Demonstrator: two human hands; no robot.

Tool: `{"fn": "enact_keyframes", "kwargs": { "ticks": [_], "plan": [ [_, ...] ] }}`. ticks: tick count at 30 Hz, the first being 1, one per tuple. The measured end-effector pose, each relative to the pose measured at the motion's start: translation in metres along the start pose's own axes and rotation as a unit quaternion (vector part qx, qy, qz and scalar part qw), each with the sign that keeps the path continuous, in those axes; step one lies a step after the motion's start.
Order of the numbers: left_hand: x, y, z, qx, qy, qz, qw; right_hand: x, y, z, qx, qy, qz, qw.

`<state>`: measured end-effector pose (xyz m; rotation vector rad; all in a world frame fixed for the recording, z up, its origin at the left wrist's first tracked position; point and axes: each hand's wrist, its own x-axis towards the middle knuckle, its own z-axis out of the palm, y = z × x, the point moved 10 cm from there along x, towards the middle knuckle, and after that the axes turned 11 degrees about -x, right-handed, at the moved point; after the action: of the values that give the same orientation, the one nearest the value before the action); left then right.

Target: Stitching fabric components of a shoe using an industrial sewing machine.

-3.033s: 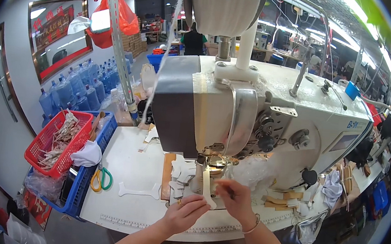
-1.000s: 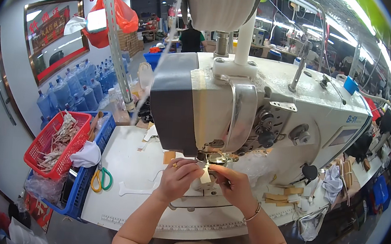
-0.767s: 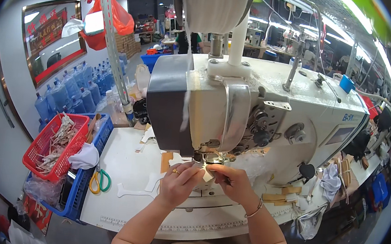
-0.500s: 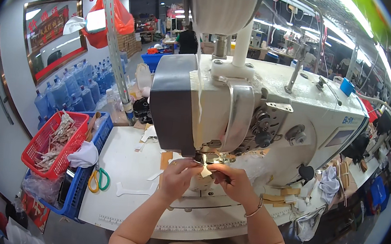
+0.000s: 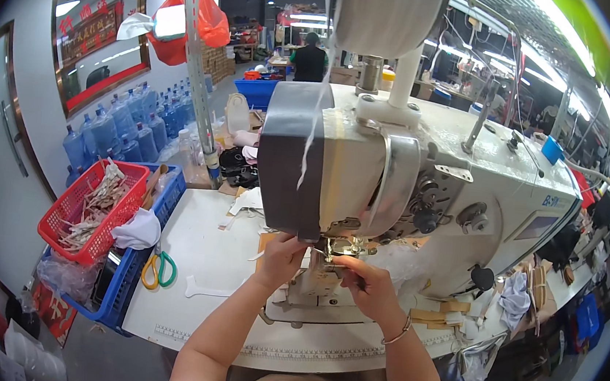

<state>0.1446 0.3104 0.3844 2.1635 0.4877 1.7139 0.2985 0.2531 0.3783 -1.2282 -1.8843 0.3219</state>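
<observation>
A large white sewing machine with a dark grey head cover stands in front of me. My left hand is up against the left of its needle area, fingers closed, their tips partly hidden under the head. To the right of the metal presser foot, my right hand is closed, with thumb and forefinger reaching toward the foot. A small dark bit shows in the right fingers, too small to name. What the left fingers hold is hidden. A white thread strand hangs down the head cover.
On the left, a red basket of pale strips sits in a blue crate. Nearby lie green-and-yellow-handled scissors and a white cut piece. Tan strips and a crumpled cloth lie on the right.
The small cream piece seen between both hands is no longer visible. My left hand has moved up under the head, apart from the right. The whole view has shifted slightly.
</observation>
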Motion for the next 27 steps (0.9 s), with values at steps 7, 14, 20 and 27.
{"fn": "enact_keyframes", "kwargs": {
  "ticks": [7, 14, 20, 27],
  "plan": [
    [-0.007, 0.034, 0.000, 0.165, -0.009, 0.056, 0.985, -0.001, 0.004, 0.000, 0.018, 0.011, 0.003, 1.000],
    [-0.003, 0.024, -0.004, 0.169, 0.015, 0.073, 0.983, -0.001, -0.001, 0.002, 0.051, 0.009, -0.012, 0.999],
    [-0.011, 0.080, 0.009, 0.289, -0.030, 0.109, 0.951, -0.006, 0.006, 0.003, 0.058, 0.000, 0.015, 0.998],
    [-0.017, 0.085, 0.019, 0.337, -0.060, 0.081, 0.936, -0.005, 0.005, 0.002, 0.071, -0.006, 0.016, 0.997]
  ]
}}
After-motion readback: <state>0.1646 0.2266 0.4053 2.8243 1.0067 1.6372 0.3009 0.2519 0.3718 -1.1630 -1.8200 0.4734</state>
